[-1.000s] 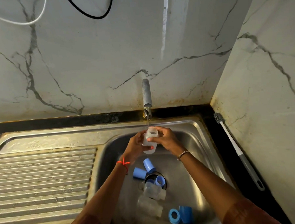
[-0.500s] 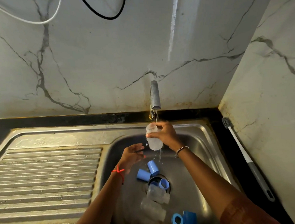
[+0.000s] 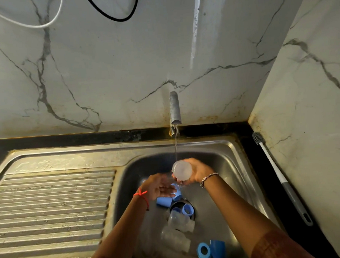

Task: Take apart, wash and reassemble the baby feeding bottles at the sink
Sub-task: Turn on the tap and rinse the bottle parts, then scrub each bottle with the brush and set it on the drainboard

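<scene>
My right hand grips a clear bottle body turned over, its round base facing me, under the running tap; water drips from it. My left hand hovers just below and left of the bottle, fingers straight, holding nothing. On the basin floor lie two blue caps, a blue ring at the drain, two more clear bottle bodies, and a blue ring and cap near the front.
The steel sink has a ribbed draining board on its left. A grey-and-white bottle brush lies on the black counter strip at the right, against the marble wall. Two cables hang at the top.
My right hand has tipped the bottle from upright to upside down, emptying water. My left hand let go of it and dropped lower, fingers spread.
</scene>
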